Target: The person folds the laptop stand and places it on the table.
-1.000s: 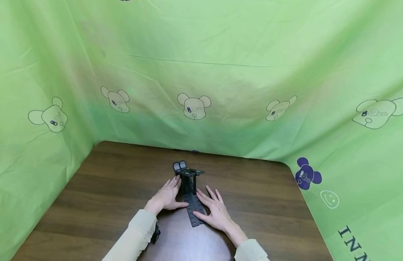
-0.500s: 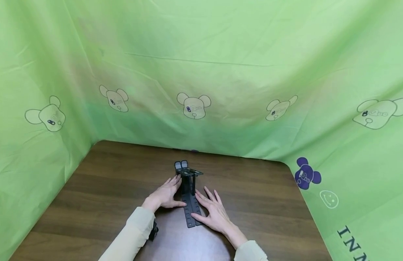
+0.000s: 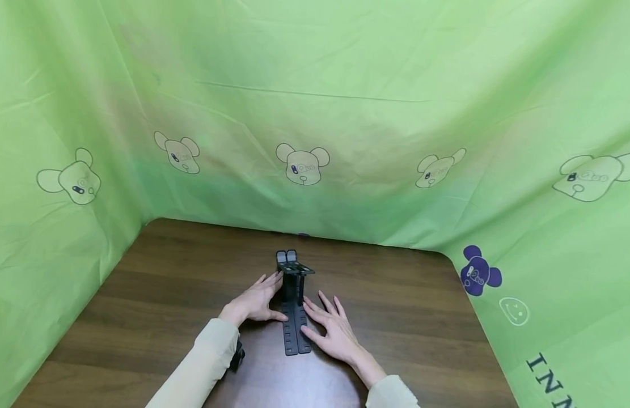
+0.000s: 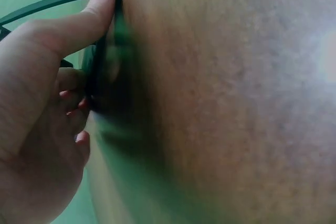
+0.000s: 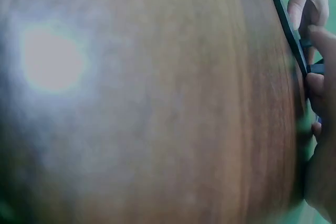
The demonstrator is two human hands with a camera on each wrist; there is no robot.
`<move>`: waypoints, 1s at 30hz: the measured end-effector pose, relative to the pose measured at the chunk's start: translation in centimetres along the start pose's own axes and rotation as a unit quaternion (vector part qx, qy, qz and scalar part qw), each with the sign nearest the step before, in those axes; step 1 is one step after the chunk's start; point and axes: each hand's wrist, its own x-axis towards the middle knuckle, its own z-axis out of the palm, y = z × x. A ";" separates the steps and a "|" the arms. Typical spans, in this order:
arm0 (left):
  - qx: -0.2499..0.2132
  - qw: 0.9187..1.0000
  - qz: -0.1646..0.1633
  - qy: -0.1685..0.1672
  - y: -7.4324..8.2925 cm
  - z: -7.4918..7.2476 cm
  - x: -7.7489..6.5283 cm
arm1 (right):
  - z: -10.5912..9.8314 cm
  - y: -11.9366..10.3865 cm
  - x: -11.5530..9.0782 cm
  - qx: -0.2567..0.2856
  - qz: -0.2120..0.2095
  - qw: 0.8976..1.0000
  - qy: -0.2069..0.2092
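The black stand (image 3: 296, 331) is between my two hands, near the middle of the table (image 3: 166, 294), so it lies to the right of my left hand (image 3: 254, 301) and to the left of my right hand (image 3: 336, 334). Its long axis runs near to far, passing lengthwise through the gap between my palms. Neither hand is clearly the closer one: my left thumb is at the left edge of its notched base, and my right thumb and forefinger are at the right edge. The left hand reaches a little farther up the stand, its fingertips beside the upright part; the right hand sits slightly nearer to me.

Both hands are spread wide, thumbs apart from the fingers, and neither is wrapped around anything. How firmly they press, I cannot tell.

The stand's flat base points its near end at me, almost straight. Toward the far end it rises, with a strut (image 3: 301, 290) under the top plate (image 3: 296, 268), which juts to the right. Two grey-faced tabs (image 3: 286, 256) stand up at the far end, toward the green cloth (image 3: 304, 73) behind the table.
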 end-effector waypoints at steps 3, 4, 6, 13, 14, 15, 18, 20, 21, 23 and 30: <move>-0.002 1.000 0.003 0.018 -0.1 0.2 -0.3 | 0.9 0.6 0.0 -0.009 -0.018 0.999 0.029; -0.002 1.000 0.003 0.024 -0.1 0.3 -0.5 | 1.0 0.7 0.0 -0.015 -0.022 0.999 0.033; 0.000 0.999 0.001 0.036 0.1 0.5 -1.0 | 1.1 0.8 0.0 -0.011 -0.022 0.999 0.030; 0.005 0.997 -0.021 0.068 1.2 1.9 -2.7 | 0.9 1.1 0.4 0.010 -0.034 0.999 0.004; 0.005 0.997 -0.023 0.073 1.3 2.0 -2.9 | 0.8 1.1 0.4 0.011 -0.041 0.999 0.002; 0.007 0.997 -0.026 0.075 1.5 2.2 -3.1 | 0.7 1.1 0.4 0.012 -0.048 0.999 0.000; 0.003 0.996 -0.031 0.083 1.7 2.5 -3.3 | 0.6 1.2 0.4 0.016 -0.059 0.998 -0.005; 0.001 0.996 -0.030 0.085 1.8 2.6 -3.3 | 0.6 1.2 0.3 0.019 -0.055 0.998 -0.009; -0.002 0.996 -0.027 0.085 1.9 2.6 -3.2 | 0.6 1.3 0.3 0.019 -0.054 0.998 -0.009; -0.003 0.996 -0.021 0.084 1.9 2.5 -3.1 | 0.5 1.3 0.2 0.016 -0.053 0.998 -0.010; 0.008 0.998 -0.006 0.064 2.0 2.2 -2.5 | -0.3 0.8 0.0 0.021 -0.048 0.999 -0.011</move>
